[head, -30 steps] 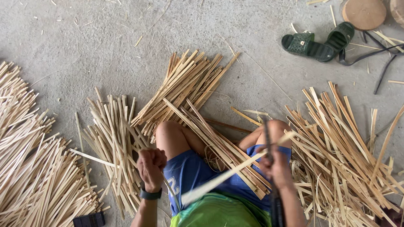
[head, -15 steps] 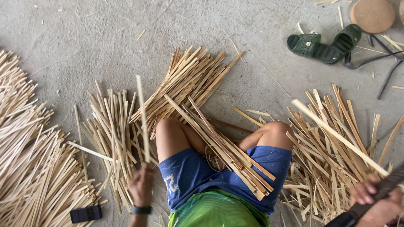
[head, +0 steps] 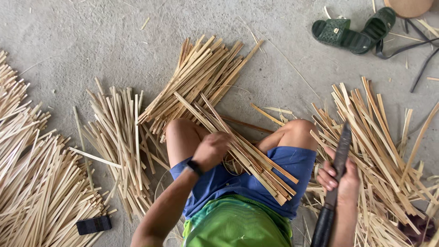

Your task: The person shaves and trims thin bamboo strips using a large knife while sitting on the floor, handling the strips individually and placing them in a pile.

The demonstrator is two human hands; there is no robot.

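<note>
I sit on a concrete floor with a bundle of pale bamboo strips (head: 256, 160) lying slantwise across my lap and blue shorts. My left hand (head: 212, 148), with a black band at the wrist, rests on the upper part of that bundle with its fingers curled around strips there. My right hand (head: 342, 179) is beside my right knee, gripping a long knife (head: 342, 148) with a dark blade pointing away from me and a dark handle toward me. The blade hangs over the strips on my right.
Bamboo strips lie heaped around me: a big pile (head: 36, 183) at far left, a looser pile (head: 119, 137) beside my left leg, a fanned pile (head: 206, 73) ahead, another pile (head: 384, 137) at right. Green sandals (head: 352, 32), a black cord (head: 423, 48) and a small black block (head: 93, 225) lie nearby.
A second ago both hands worked a strip against the knife. My left hand then swung out with a strip to the left pile and has come back to the lap bundle; my right hand returned with the knife.
</note>
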